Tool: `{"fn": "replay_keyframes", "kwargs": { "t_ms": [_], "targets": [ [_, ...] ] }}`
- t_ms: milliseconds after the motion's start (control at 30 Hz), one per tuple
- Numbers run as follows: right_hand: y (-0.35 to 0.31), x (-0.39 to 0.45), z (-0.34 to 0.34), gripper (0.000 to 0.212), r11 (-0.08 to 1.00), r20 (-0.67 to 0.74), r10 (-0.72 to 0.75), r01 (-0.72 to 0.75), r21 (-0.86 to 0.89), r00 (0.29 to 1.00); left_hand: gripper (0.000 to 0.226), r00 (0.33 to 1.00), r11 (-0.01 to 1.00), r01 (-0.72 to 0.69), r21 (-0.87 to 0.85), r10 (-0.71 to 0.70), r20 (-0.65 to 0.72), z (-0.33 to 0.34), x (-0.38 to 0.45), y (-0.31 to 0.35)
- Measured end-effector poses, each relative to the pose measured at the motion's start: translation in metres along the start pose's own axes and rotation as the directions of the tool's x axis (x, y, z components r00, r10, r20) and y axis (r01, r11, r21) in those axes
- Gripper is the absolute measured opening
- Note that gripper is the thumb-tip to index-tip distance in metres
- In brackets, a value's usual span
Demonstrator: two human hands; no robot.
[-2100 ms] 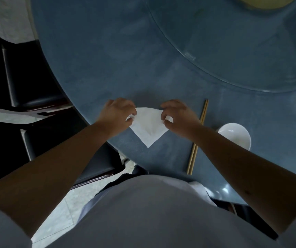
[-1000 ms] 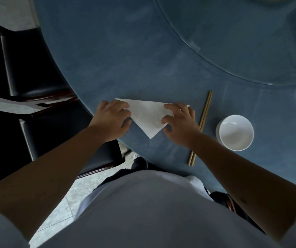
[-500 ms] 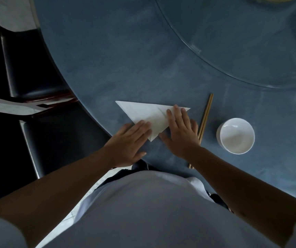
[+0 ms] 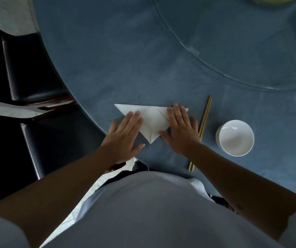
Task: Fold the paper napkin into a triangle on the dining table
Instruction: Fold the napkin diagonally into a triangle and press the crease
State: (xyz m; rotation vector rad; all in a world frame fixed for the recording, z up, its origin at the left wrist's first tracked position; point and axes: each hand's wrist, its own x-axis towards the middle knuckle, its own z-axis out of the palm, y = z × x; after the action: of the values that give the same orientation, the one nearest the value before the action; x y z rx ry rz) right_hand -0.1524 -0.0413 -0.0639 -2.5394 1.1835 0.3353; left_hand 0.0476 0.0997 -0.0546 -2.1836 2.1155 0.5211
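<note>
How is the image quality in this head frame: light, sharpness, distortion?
Head view: dim, bluish light; the folded white paper napkin and white ceramic bowl stay readable; forearms and left-side chairs fall into shadow; wide-angle bending curves the blue round table edge; little blur.

White napkin [image 4: 150, 120] on blue table [image 4: 125, 59]; tan chopsticks [image 4: 205, 115] at three o'clock, white bowl [image 4: 234, 138] beyond; black chairs [image 4: 36, 77] at nine.

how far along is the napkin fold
Done: the napkin already lies as a flat triangle on the table, point toward the person. In hand: left hand and right hand press its edges flat. Left: lifting the hands away.
</note>
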Motion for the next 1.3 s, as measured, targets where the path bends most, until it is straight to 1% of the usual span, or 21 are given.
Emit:
{"fn": "replay_keyframes", "kwargs": {
  "t_ms": [100,200,333,467,533,600,667,767,900,1033,1167,1233,1300],
  "targets": [
    [0.002,0.0,0.0,0.082,1.0,0.018,0.0,0.001,-0.01,1.0,0.084,0.99,0.991,0.133,0.019,-0.134,0.041,-0.006,0.008,-0.009],
    [0.005,0.0,0.0,0.081,1.0,0.017,0.011,-0.011,-0.018,1.0,0.083,0.977,0.979,0.203,0.031,-0.205,0.052,-0.007,0.006,-0.017],
    [0.013,-0.001,-0.003,0.077,0.999,-0.001,0.046,-0.046,-0.014,0.999,0.082,0.978,0.977,0.208,0.042,-0.209,0.022,-0.008,0.002,-0.02],
    [0.015,-0.001,-0.005,0.077,0.998,-0.009,0.055,-0.055,-0.005,0.998,0.081,0.97,0.971,0.241,-0.01,-0.241,-0.016,-0.013,0.005,-0.018],
    [0.014,-0.002,-0.007,0.079,1.0,-0.003,0.026,-0.026,-0.016,1.0,0.081,0.976,0.976,0.219,-0.002,-0.219,0.0,-0.015,0.008,-0.017],
    [0.01,-0.004,-0.009,0.08,0.999,0.017,-0.036,0.036,-0.035,0.999,0.081,0.979,0.979,0.204,0.017,-0.204,0.027,-0.015,0.01,-0.017],
    [0.007,-0.005,-0.009,0.08,0.996,0.041,-0.075,0.077,-0.042,0.996,0.08,0.974,0.974,0.223,0.026,-0.224,0.041,-0.014,0.012,-0.016],
    [0.006,-0.006,-0.009,0.077,0.998,0.063,-0.057,0.06,-0.034,0.996,0.079,0.966,0.966,0.252,0.049,-0.254,0.037,-0.013,0.012,-0.016],
    [0.011,-0.008,-0.011,0.072,0.998,0.032,-0.038,0.039,-0.049,0.999,0.081,0.956,0.955,0.288,0.068,-0.291,0.031,-0.012,0.011,-0.015],
    [0.013,-0.007,-0.016,0.076,0.997,-0.02,0.058,-0.059,-0.045,0.998,0.085,0.932,0.931,0.36,0.055,-0.362,0.017,-0.011,0.009,-0.016],
    [0.009,-0.004,-0.019,0.08,0.994,-0.017,0.105,-0.105,-0.017,0.994,0.088,0.909,0.909,0.416,0.014,-0.416,0.028,-0.008,0.006,-0.014],
    [0.006,-0.003,-0.02,0.081,0.996,-0.026,0.088,-0.088,0.013,0.996,0.09,0.892,0.892,0.452,-0.023,-0.452,0.034,-0.008,0.007,-0.012],
    [0.004,-0.002,-0.019,0.08,1.0,-0.011,0.016,-0.016,0.004,1.0,0.089,0.899,0.899,0.437,-0.026,-0.436,0.028,-0.008,0.008,-0.009]
  ]
}}
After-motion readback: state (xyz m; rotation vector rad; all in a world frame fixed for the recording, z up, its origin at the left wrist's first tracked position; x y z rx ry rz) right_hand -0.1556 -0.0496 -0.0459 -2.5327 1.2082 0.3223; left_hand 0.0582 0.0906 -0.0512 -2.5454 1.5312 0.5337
